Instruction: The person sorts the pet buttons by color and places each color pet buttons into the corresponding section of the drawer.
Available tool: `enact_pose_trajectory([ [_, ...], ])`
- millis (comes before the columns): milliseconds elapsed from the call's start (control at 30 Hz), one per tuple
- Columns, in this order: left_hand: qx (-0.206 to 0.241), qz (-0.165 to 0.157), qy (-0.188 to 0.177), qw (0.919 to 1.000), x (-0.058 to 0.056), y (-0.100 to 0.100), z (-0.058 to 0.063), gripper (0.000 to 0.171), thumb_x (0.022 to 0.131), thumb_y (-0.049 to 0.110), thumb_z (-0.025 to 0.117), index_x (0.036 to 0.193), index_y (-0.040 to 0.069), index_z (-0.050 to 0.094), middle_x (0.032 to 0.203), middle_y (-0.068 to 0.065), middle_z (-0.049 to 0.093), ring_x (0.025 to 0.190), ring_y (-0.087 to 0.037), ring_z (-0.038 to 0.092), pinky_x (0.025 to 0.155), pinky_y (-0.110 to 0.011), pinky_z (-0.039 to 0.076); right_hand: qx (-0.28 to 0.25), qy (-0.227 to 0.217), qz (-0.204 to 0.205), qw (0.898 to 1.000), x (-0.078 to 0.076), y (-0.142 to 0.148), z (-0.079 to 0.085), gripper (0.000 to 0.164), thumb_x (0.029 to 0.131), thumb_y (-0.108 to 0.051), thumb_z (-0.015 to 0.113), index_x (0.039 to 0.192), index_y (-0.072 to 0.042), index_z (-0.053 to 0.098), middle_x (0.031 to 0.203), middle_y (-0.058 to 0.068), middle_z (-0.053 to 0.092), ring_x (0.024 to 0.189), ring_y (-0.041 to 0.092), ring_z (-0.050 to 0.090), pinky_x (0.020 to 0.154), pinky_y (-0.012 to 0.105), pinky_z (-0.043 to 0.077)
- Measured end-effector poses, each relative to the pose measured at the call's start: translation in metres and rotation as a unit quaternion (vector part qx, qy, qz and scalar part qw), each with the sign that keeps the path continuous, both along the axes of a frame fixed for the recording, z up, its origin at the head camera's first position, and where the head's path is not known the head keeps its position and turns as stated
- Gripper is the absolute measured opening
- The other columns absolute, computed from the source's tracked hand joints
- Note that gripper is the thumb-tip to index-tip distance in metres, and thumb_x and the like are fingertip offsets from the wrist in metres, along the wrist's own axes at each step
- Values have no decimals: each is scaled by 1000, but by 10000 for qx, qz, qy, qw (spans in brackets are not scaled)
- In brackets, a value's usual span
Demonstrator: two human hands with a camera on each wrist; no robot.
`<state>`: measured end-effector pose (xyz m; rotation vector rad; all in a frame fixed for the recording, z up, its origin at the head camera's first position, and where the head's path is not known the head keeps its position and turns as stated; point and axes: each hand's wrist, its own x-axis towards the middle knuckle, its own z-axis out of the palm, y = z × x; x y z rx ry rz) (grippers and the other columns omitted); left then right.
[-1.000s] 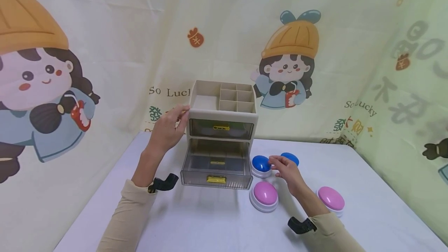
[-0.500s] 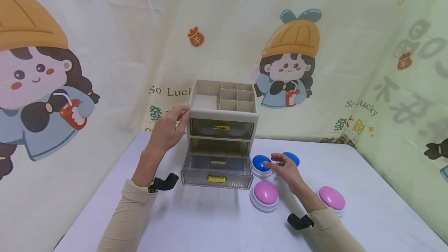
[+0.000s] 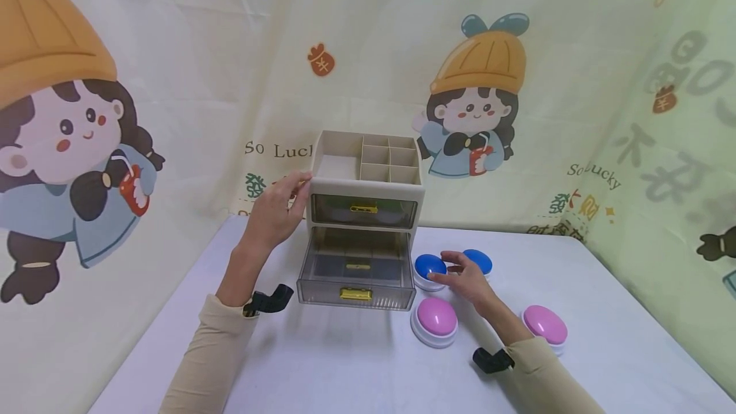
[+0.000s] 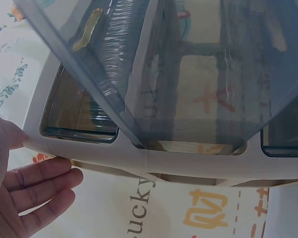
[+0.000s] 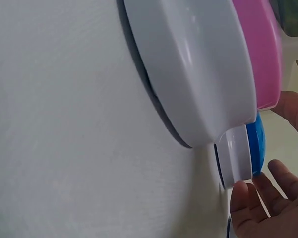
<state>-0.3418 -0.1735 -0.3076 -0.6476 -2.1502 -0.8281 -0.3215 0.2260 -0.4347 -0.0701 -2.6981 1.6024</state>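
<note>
A beige desktop drawer organizer point(image 3: 368, 189) stands at the middle back, its smoky clear lower drawer point(image 3: 322, 292) pulled out and showing a yellow handle. My left hand point(image 3: 276, 209) pinches the organizer's upper left corner; in the left wrist view the thumb lies at the edge and the other fingers point(image 4: 44, 178) reach past the rim. Right of the drawer is a blue push button point(image 3: 430, 266) on a white base. Around it my right hand point(image 3: 468, 280) spreads thumb and fingers, the thumb overlapping the dome. In the right wrist view, fingertips point(image 5: 240, 191) are right at its base.
A pink push button point(image 3: 437, 317) sits in front of the blue one, another pink button point(image 3: 544, 326) farther right. Behind my right hand is a second blue button point(image 3: 478, 260). The upper drawer point(image 3: 363, 211) is closed. A patterned cloth point(image 3: 368, 37) hangs behind the white table point(image 3: 322, 369).
My right hand's thumb and fingers have spread apart, and the thumb has shifted left and forward over the blue button. My left hand and the organizer have stayed in place.
</note>
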Motion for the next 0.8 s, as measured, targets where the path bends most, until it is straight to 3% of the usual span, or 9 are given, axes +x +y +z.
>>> enact_pose_trajectory([
  [333,3,-8,38,10000,-2,-1,0,28,106,18,55,129,4,63,120,-19,72,102,-37,72,79,-52,59,214,17,165,9996,-4,-2,-6,82,82,-30,87,149,-4,46,150,25,47,135,47,46,108,59,43],
  [800,6,-33,92,10000,-3,-1,-1,26,106,17,56,127,4,64,120,-19,72,103,-38,72,81,-53,59,735,203,186,9969,-11,-6,-13,87,79,-31,89,150,-5,45,149,23,49,129,43,52,104,56,48],
])
